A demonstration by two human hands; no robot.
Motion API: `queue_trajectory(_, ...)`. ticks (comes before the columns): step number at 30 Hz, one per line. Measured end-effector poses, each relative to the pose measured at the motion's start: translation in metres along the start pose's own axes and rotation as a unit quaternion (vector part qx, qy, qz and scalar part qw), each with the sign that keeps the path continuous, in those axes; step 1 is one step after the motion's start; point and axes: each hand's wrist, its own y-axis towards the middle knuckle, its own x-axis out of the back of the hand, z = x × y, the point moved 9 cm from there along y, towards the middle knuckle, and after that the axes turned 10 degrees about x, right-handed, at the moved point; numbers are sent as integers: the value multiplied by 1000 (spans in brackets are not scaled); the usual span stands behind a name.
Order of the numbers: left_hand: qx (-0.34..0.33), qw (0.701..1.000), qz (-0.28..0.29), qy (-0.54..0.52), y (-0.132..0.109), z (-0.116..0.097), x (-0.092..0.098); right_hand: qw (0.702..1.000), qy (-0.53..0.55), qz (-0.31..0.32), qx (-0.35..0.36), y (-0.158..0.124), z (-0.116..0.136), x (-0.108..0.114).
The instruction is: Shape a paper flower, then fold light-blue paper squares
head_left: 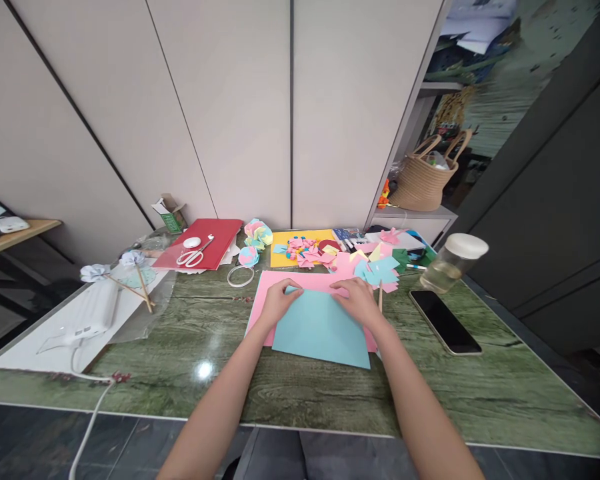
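Note:
A light blue paper sheet (323,330) lies on top of a pink sheet (300,281) in the middle of the green table (290,393). My left hand (279,300) pinches the blue sheet's far left corner, fingers curled on its edge. My right hand (356,299) presses down on the far right edge of the same sheet, fingers bent over it. A thin wooden stick (380,297) lies just right of my right hand.
A black phone (445,321) and a lidded glass jar (455,263) sit at the right. Behind are a yellow sheet with paper scraps (303,251), a tape ring (241,276), a red folder with white scissors (195,255). Left: paper flowers on sticks (130,277), white power strip (93,313). A woven basket (423,177) stands on a shelf.

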Motion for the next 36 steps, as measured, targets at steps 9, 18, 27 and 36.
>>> queue_trajectory(9,-32,997,58,30,-15,-19,-26,997,37,38,53,5,39,-32)
queue_trajectory(18,-30,998,7,61,-6,-16,-4,999,7,42,30,7,22,-20)
queue_trajectory(27,42,989,-60,130,14,32,30,990,-78,-55,-100,6,-31,20)
queue_trajectory(36,-3,935,-132,329,3,14,14,993,99,66,27,166,41,-115)
